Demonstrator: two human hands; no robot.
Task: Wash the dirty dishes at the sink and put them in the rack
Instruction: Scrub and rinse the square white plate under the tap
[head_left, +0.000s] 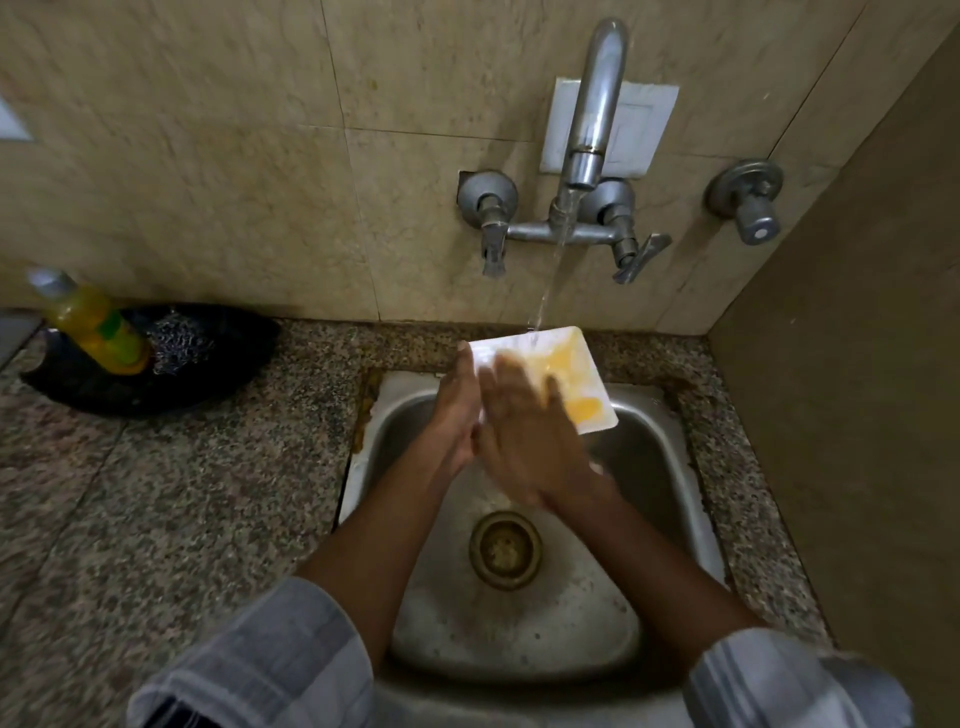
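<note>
A white rectangular plate (571, 374) smeared with yellow residue is held tilted over the steel sink (654, 467), under the water stream running from the tap (592, 119). My left hand (457, 410) grips the plate's left edge. My right hand (524, 431), blurred by motion, lies flat with straight fingers on the plate's face. The lower left part of the plate is hidden behind my hands.
A yellow dish-soap bottle (93, 327) and a steel scrubber (182, 338) sit in a black dish (218, 384) on the granite counter at left. The drain (505, 548) lies in the sink's middle. Tap valves (748, 205) stick out from the tiled wall; a side wall stands close at right.
</note>
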